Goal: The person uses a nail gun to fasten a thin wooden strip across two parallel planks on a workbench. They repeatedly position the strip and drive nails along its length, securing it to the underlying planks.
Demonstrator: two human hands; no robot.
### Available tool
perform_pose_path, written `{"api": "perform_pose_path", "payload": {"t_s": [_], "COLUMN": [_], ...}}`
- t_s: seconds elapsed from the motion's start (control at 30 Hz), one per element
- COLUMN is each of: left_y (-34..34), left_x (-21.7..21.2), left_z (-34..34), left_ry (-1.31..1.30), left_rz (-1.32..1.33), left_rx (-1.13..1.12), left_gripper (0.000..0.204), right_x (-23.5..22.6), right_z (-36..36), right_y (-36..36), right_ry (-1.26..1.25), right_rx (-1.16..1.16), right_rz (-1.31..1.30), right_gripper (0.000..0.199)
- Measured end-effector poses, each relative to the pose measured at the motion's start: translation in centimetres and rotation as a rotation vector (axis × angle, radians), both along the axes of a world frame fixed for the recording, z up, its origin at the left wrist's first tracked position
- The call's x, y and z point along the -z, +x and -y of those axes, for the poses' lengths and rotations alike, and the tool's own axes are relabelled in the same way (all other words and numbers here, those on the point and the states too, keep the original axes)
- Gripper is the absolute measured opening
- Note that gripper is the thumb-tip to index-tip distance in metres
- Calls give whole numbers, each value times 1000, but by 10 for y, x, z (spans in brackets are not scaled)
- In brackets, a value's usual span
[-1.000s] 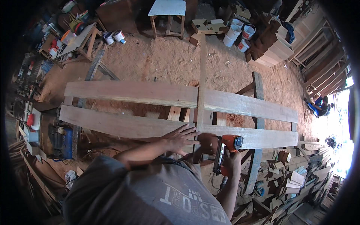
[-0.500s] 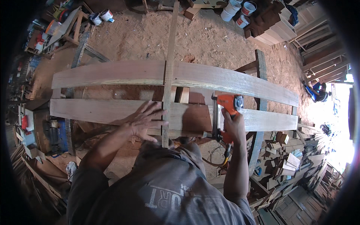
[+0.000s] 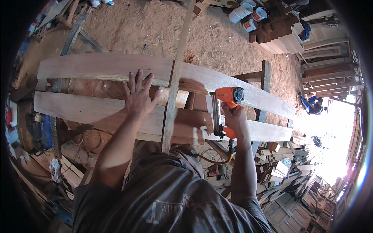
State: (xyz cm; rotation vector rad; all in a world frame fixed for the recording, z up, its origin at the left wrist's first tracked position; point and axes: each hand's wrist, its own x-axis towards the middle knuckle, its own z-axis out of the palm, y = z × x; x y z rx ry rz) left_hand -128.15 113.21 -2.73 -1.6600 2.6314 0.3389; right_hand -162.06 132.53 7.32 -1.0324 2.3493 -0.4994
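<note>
Far left: blue machine (image 3: 40, 130) sits below the plank ends, cables on the floor beside it.

Two long planks run left to right, bowed by the lens. Far plank (image 3: 97, 68) and near plank (image 3: 77, 110) lie parallel, gap between them showing a sawhorse frame underneath.

Left hand (image 3: 138, 97) is spread wide, fingers fanned, palm flat across the gap; fingertips reach the far plank's edge, heel of the hand on the near plank. Holds nothing, just presses down.

Just right of it, a narrow wooden batten (image 3: 175, 77) crosses both planks at a right angle, running from the sawdust floor down to the person's chest. Left hand is beside the batten; can't tell if the thumb touches it.

Right hand (image 3: 235, 120) is closed around the grip of an orange nail gun (image 3: 227, 106), nose on the near plank, right of the batten. Yellow air hose (image 3: 217, 160) hangs off the handle base.

Upper right: white buckets (image 3: 248, 15) on the floor, stacked lumber (image 3: 289, 37) beside them. Lower right: pile of wood offcuts (image 3: 279, 167).
</note>
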Motion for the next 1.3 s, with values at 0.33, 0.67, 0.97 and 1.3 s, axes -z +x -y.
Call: {"api": "perform_pose_path", "payload": {"t_s": [0.33, 0.67, 0.97, 1.3], "left_y": [-3, -2, -3, -2], "left_x": [-6, -3, -10, -2], "left_z": [3, 1, 2, 1], "left_ry": [63, 46, 39, -25], "left_rz": [82, 42, 42, -16], "left_rx": [-9, -10, -18, -4], "left_gripper": [84, 83, 81, 80], "right_x": [1, 9, 10, 1], "right_z": [14, 12, 16, 12], "right_y": [6, 3, 3, 14], "right_ry": [14, -56, -151, 35], "right_rx": [10, -93, -211, -111], "right_rz": [43, 15, -67, -61], "right_gripper": [32, 30, 32, 35]}}
